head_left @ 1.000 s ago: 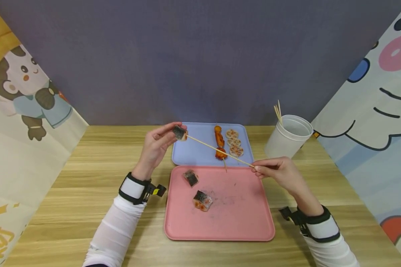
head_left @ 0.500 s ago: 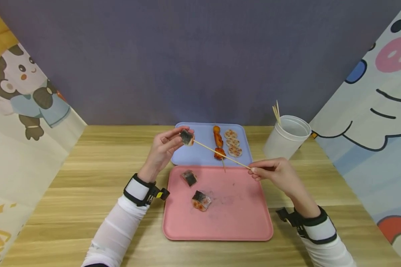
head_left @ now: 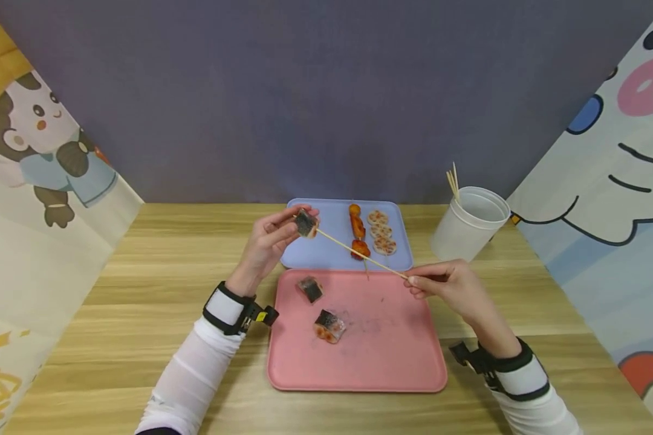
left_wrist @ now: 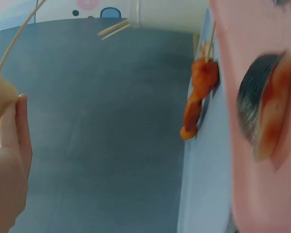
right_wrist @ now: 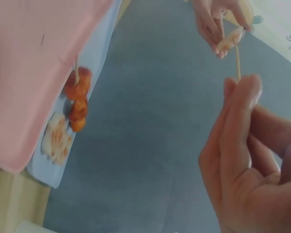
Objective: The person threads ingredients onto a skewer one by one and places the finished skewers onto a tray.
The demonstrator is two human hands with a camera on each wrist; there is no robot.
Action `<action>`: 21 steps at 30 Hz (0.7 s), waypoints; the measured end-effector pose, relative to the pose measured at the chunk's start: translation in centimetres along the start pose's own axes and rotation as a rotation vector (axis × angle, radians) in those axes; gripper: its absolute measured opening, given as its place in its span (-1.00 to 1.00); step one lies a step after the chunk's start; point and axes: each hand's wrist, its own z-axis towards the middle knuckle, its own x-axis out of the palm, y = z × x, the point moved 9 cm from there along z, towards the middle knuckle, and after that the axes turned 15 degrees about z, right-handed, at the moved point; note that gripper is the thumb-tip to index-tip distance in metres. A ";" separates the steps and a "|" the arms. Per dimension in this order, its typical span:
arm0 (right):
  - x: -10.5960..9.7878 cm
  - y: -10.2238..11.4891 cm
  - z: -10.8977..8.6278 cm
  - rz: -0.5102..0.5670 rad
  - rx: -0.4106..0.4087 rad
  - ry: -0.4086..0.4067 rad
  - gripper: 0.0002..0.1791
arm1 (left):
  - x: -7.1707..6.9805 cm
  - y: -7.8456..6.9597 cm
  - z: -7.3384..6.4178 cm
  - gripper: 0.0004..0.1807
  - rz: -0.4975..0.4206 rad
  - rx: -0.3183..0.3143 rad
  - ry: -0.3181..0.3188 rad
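Observation:
My left hand (head_left: pixel 269 241) pinches a chunk of fish (head_left: pixel 306 223) with dark skin and pale flesh, raised over the left part of the blue tray. A thin bamboo skewer (head_left: pixel 354 248) runs from that chunk to my right hand (head_left: pixel 448 287), whose thumb and fingertips pinch its other end. In the right wrist view the skewer (right_wrist: pixel 237 62) meets the pale side of the fish (right_wrist: pixel 230 41). Two more fish chunks lie on the pink tray (head_left: pixel 392 362): one fish chunk (head_left: pixel 310 290) near its back left corner, another fish chunk (head_left: pixel 329 327) nearer the middle.
Behind the pink tray, the blue tray (head_left: pixel 321 257) bears a skewer of orange-red pieces (head_left: pixel 357 226) and a skewer of lotus root slices (head_left: pixel 381 232). A white bucket (head_left: pixel 462 226) with several bamboo skewers (head_left: pixel 453 182) stands at the back right. A grey wall (head_left: pixel 326 109) rises behind.
My left hand, with the fish chunk, has moved right and slightly down toward my right hand. The visible stretch of skewer between them is shorter; my right hand has shifted slightly left.

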 end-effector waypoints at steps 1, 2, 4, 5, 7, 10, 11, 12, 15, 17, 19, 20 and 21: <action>-0.1 0.1 0.0 0.019 -0.008 -0.011 -0.70 | 0.0 -0.2 0.0 -0.53 0.002 0.009 0.000; -0.2 0.3 0.0 0.037 -0.020 -0.020 -0.72 | 0.0 -0.3 0.1 -0.53 0.000 0.014 -0.003; -0.4 0.7 0.1 0.051 -0.048 -0.039 -0.73 | -0.3 -0.5 0.1 -0.54 -0.001 0.022 -0.019; -0.4 0.9 0.2 0.054 -0.055 -0.041 -0.73 | -0.5 -0.6 0.1 -0.54 -0.005 0.022 -0.031; -0.1 0.9 0.3 0.027 -0.049 -0.028 -0.73 | -0.9 -0.6 0.0 -0.55 -0.003 0.021 -0.053; 0.3 0.5 0.5 -0.038 -0.014 -0.006 -0.69 | -1.3 -0.5 0.0 -0.56 0.016 0.012 -0.082; 0.3 0.3 0.5 -0.046 -0.004 -0.007 -0.69 | -1.3 -0.4 0.0 -0.55 0.028 0.009 -0.090; 0.3 0.2 0.5 -0.051 0.006 -0.016 -0.68 | -1.3 -0.3 0.0 -0.55 0.046 0.008 -0.098; 0.1 -0.2 0.5 -0.031 0.019 -0.049 -0.68 | -1.2 -0.1 0.1 -0.52 0.087 0.014 -0.139; 0.1 -0.2 0.5 -0.012 0.021 -0.065 -0.67 | -1.2 0.0 0.1 -0.50 0.088 0.016 -0.170; 0.0 -0.2 0.5 -0.013 0.015 -0.081 -0.68 | -1.0 0.2 0.2 -0.49 0.054 0.003 -0.178; 0.0 -0.1 0.5 -0.025 0.008 -0.091 -0.69 | -1.0 0.3 0.2 -0.49 0.030 -0.009 -0.176; 0.0 0.0 0.4 -0.038 0.000 -0.105 -0.70 | -0.9 0.4 0.2 -0.50 0.006 -0.024 -0.170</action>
